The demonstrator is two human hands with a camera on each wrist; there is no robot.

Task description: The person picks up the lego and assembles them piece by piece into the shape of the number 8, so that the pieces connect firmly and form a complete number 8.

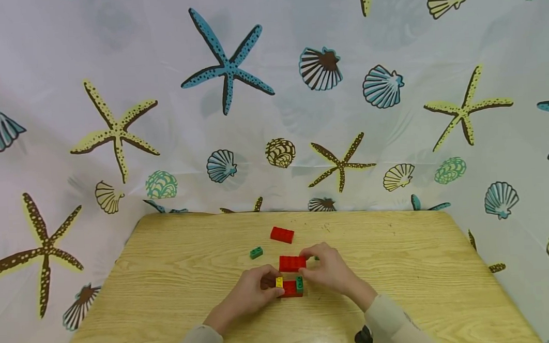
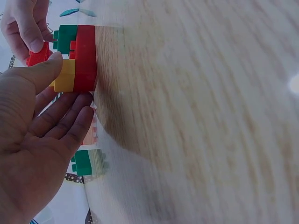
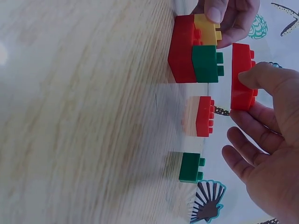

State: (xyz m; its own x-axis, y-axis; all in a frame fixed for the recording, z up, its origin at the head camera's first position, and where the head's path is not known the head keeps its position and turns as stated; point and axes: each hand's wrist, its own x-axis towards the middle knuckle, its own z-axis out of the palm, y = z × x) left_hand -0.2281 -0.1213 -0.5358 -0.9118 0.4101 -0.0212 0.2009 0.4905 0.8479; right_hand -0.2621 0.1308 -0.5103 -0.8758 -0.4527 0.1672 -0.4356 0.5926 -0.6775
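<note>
A red brick [image 2: 86, 58] sits on the table with a yellow brick [image 1: 279, 282] on its left end and a green brick [image 1: 299, 284] on its right end; bare red studs show between them. My left hand [image 1: 253, 293] pinches the yellow end between thumb and fingers. Thumb and fingertips of my right hand [image 1: 331, 271] grip a second long red brick [image 3: 241, 77] by its right end. That brick is raised off the table, studs up, just beyond the small build and apart from it in the right wrist view.
Farther back on the wooden table [image 1: 190, 253] lies another red brick [image 1: 282, 235]. A loose green brick [image 1: 256, 252] is left of it, and another green brick [image 1: 317, 258] is partly hidden behind my right hand. A shell-and-starfish patterned cloth [image 1: 271, 114] surrounds the table's back and sides.
</note>
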